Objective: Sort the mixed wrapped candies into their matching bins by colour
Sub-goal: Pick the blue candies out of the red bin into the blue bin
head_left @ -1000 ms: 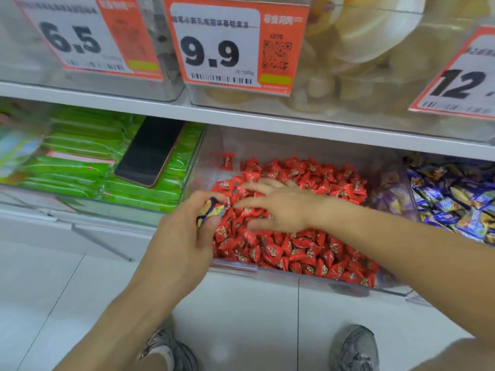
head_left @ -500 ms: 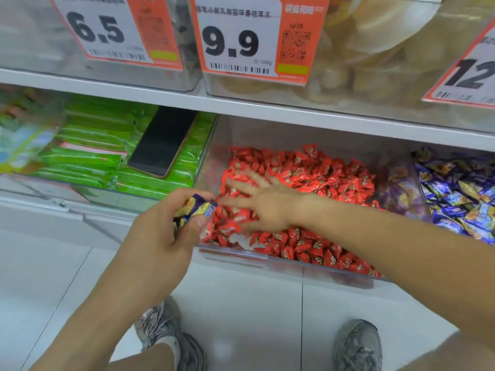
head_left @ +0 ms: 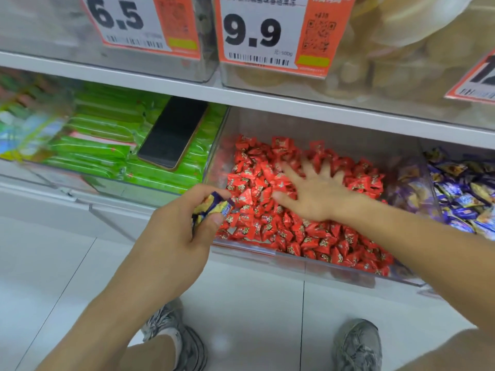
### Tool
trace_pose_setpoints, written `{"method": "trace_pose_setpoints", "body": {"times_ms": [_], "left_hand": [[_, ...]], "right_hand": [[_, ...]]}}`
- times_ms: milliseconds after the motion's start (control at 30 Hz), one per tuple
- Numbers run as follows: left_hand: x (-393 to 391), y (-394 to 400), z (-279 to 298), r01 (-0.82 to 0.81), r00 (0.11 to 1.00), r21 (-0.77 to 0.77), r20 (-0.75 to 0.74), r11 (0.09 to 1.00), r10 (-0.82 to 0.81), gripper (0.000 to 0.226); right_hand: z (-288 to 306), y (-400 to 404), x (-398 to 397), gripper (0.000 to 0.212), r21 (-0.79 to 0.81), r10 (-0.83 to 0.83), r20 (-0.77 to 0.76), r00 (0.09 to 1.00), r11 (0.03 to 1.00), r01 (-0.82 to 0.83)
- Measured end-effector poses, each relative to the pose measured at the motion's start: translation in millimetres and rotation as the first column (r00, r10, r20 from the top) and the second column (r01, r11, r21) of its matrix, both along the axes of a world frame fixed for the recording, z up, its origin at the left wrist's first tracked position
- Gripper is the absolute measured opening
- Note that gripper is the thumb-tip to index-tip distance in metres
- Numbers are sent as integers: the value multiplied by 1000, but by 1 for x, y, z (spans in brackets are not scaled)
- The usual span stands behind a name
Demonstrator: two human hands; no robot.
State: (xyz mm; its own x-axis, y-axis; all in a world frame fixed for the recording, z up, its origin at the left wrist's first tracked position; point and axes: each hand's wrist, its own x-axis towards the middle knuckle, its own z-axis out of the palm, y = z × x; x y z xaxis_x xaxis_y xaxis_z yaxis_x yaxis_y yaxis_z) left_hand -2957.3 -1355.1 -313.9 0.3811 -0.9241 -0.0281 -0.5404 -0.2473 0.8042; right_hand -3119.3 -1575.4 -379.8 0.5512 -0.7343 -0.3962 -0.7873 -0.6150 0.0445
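A clear bin (head_left: 316,266) in the middle of the lower shelf is full of red wrapped candies (head_left: 316,236). My right hand (head_left: 318,191) lies spread, fingers straight, on top of the red pile, its fingertips blurred. My left hand (head_left: 174,236) hovers at the bin's front left corner and grips purple-and-yellow wrapped candies (head_left: 211,208) between thumb and fingers. The bin to the right holds purple wrapped candies (head_left: 466,199). The bin to the left holds green packets (head_left: 101,145).
A black phone (head_left: 174,135) lies on the green packets. Clear bins with orange price tags (head_left: 270,33) fill the shelf above. A white shelf edge (head_left: 241,100) overhangs the lower bins. My two grey shoes (head_left: 359,346) stand on the white tiled floor.
My right hand has slid right and deeper over the red candies, fingers spreading. My left hand keeps hold of the purple-and-yellow candies. The camera has come closer to the shelf.
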Motion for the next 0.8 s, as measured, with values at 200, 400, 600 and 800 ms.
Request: {"method": "trace_pose_setpoints", "body": {"times_ms": [200, 400, 600, 800], "left_hand": [[-11, -17, -5, 42, 999, -19, 4, 999, -41, 24], [-28, -39, -6, 135, 990, -39, 34, 990, -133, 26], [-33, -46, -10, 220, 968, 3, 121, 976, -219, 26], [-32, -52, -9, 202, 975, -16, 96, 979, -200, 25]], "right_hand": [[30, -7, -34, 66, 185, 160, 345, 925, 954, -234], [1, 34, -52, 77, 198, -139, 2, 990, 971, 136], [-10, 43, 7, 61, 258, 85, 113, 990, 960, -111], [3, 44, -31, 51, 266, 258, 437, 862, 878, -397]]}}
